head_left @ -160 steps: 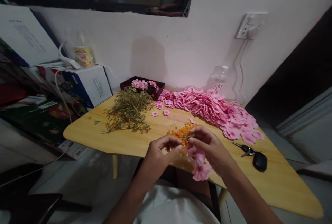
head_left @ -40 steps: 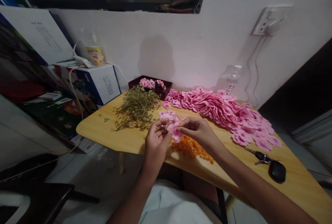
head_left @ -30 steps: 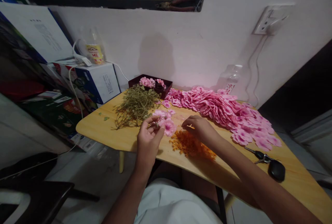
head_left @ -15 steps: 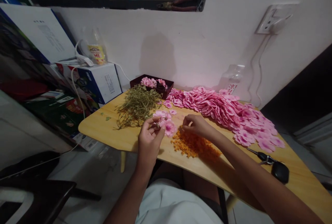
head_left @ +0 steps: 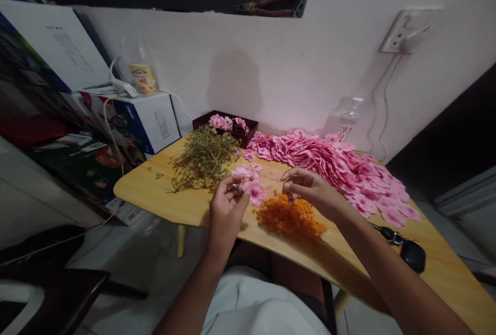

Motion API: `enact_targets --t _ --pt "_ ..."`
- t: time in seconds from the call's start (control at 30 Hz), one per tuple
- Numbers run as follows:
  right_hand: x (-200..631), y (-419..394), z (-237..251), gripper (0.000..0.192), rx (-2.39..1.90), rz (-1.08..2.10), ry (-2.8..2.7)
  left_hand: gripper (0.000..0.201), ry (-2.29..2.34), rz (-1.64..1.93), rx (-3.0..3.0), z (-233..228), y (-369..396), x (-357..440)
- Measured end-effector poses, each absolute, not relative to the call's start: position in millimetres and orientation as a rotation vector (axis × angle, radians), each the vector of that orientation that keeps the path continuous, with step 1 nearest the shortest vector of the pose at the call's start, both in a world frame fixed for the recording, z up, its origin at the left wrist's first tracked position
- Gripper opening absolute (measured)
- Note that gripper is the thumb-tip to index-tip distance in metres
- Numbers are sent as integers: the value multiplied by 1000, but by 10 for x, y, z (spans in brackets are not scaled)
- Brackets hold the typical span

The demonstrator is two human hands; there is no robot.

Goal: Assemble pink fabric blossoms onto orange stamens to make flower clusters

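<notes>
My left hand is closed, its thumb and fingers pinching a sprig of pink artificial flowers just above the table. My right hand hovers over the far side of a heap of small orange flower centres. Its fingers are bent but apart, and I see nothing between them. Behind my right hand lies a long pile of pink fabric petals. Beyond my left hand is a bundle of dry-looking green stems. A few loose petals rest between the stems and the petal pile.
A dark red box with pink flowers stands at the table's back edge, near the wall. Keys with a black fob lie at the right. Behind the petals is a clear plastic bottle. Stacked cartons stand left of the wooden table.
My right hand has moved right from beside the flower sprig, and its pinched fingers have spread. My left hand still holds the sprig, shifted slightly right.
</notes>
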State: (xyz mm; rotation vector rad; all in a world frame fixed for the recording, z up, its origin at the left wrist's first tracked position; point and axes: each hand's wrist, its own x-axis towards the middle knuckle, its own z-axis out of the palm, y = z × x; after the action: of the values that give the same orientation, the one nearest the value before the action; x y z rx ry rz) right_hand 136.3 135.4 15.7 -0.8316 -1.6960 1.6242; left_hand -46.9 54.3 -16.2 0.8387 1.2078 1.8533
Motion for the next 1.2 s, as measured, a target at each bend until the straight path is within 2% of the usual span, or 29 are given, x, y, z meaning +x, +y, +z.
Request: enact_targets --t 0.13,0.27,0.53,0.77,1.03,1.2 --pt "1347 1259 184 17 -863 1705 -1592 39 1241 1837 884 -188 550 -464" --pt "1295 1167 202 22 -854 1777 -1527 38 1280 1839 904 -204 556 -467" --pt "1137 1054 126 25 -783 1781 -1312 36 1296 1823 967 -234 558 -436" --pt "1114 1038 78 23 -779 1718 -1426 36 1308 1804 977 -268 562 -427" --pt "1010 1009 45 14 -814 1180 -1613 40 1225 1788 900 -200 527 -374" --pt "971 1026 -46 11 -746 1189 -1599 40 1127 1765 793 -162 510 -352"
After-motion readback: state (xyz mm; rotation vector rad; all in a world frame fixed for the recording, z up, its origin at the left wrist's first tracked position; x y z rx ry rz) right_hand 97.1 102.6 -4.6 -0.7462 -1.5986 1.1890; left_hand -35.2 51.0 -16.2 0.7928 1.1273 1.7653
